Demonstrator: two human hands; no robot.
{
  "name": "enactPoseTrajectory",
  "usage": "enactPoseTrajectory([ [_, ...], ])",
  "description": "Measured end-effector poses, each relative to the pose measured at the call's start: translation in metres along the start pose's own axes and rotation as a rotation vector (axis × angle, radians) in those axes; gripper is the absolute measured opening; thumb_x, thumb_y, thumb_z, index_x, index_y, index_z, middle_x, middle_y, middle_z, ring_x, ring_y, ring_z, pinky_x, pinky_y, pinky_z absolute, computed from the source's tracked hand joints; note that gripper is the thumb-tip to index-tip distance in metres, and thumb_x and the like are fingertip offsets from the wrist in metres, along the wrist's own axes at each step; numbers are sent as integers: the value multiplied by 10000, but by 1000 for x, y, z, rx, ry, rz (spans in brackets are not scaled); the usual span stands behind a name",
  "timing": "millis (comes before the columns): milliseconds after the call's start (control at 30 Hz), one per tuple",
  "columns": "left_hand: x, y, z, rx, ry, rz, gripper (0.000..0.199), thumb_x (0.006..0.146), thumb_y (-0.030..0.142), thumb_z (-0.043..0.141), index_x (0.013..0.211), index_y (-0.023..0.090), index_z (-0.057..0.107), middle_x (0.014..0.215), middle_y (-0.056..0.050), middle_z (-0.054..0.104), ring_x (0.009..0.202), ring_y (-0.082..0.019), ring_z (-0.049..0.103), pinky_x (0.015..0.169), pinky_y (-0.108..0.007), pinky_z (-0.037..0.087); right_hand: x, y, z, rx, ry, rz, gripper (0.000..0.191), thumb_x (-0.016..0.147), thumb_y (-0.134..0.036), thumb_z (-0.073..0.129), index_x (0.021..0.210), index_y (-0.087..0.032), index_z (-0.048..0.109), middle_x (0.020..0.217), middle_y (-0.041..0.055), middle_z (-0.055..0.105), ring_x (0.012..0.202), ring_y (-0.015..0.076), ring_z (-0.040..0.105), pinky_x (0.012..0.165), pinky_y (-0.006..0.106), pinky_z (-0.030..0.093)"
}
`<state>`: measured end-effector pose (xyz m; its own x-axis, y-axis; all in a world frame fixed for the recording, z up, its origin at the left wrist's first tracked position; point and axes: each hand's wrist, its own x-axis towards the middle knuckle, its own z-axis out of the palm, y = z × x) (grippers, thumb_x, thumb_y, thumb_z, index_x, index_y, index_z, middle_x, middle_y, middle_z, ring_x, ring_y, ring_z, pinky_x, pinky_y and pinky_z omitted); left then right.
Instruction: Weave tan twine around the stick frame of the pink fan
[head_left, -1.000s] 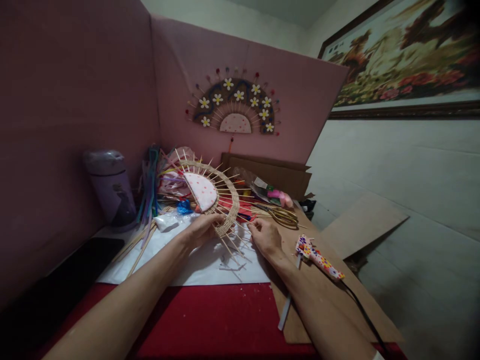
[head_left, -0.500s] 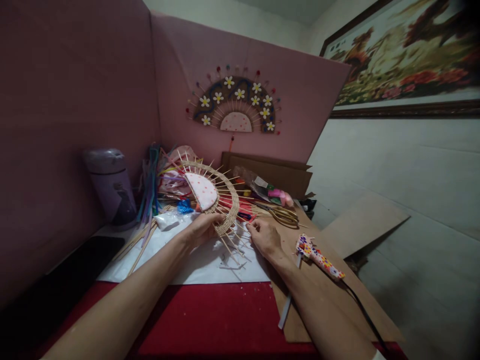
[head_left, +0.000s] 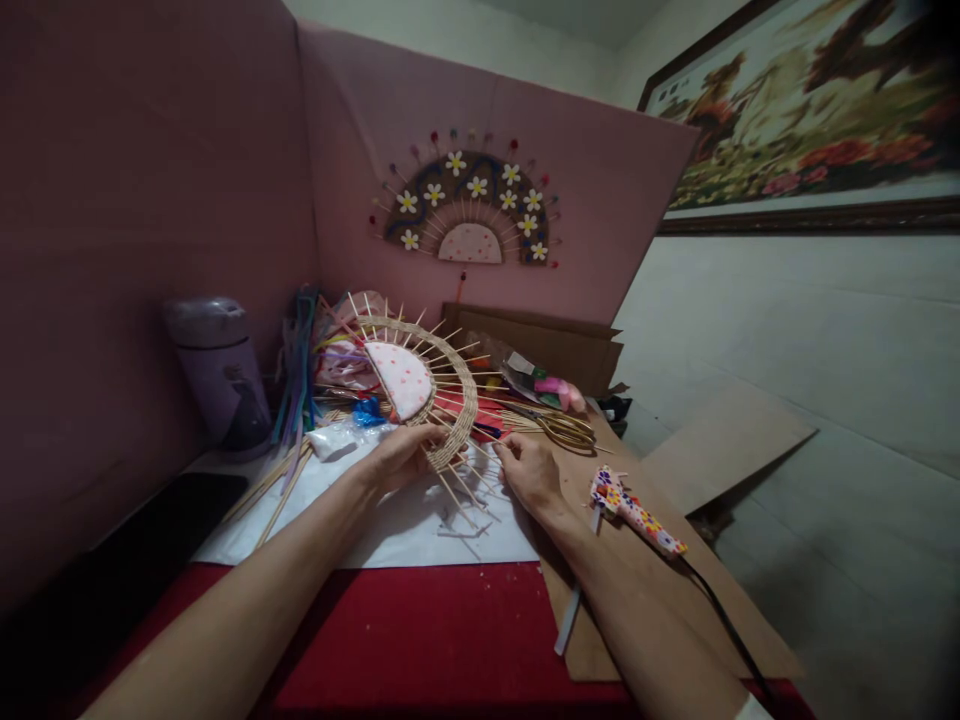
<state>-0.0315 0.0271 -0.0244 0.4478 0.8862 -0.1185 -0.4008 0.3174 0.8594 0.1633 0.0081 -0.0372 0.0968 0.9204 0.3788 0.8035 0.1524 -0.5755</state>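
A half-round fan (head_left: pixel 466 400) of thin wooden sticks, woven through with an arc of twine, is tilted up over the table. At its centre sits a white half-disc (head_left: pixel 403 379) with pink-orange dots. My left hand (head_left: pixel 406 455) grips the fan by its lower woven edge, the thumb in front and the other fingers mostly hidden behind. My right hand (head_left: pixel 528 468) is closed in a pinch at the stick tips on the fan's right side. What lies between its fingertips is too small to make out.
A flowered glue gun (head_left: pixel 636 512) with a black cord lies on brown cardboard (head_left: pixel 600 640) at right. Scissors (head_left: pixel 568 432) lie behind my right hand. White paper (head_left: pixel 375 535) covers red cloth. A purple bottle (head_left: pixel 225 380) stands left; a finished fan (head_left: pixel 469 205) hangs on the pink panel.
Both hands keep their places on the fan, with barely any movement. The whole view has shifted very slightly.
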Motion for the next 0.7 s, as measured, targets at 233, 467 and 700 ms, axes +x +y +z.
enactPoseTrajectory([
  [233,2,2,-2,18,0,23,196,724,86,527,874,37,643,801,-131,687,689,-162,636,760,-300,515,7,7,7,431,-6,10,143,716,-318,534,744,-197,603,530,-17,589,452,137,558,455,230,363],
  [467,-1,8,-1,-21,45,47,191,709,97,541,866,62,644,805,-111,694,700,-171,648,766,-314,525,9,4,4,885,-90,144,309,660,-279,563,937,-153,513,482,-40,582,340,58,342,364,170,228],
  [700,-3,11,-1,-18,44,81,319,707,99,564,1025,113,566,825,-103,696,697,-186,657,749,-358,531,7,3,2,666,142,-33,239,736,-334,573,902,-162,557,484,-28,577,424,117,518,441,210,373],
])
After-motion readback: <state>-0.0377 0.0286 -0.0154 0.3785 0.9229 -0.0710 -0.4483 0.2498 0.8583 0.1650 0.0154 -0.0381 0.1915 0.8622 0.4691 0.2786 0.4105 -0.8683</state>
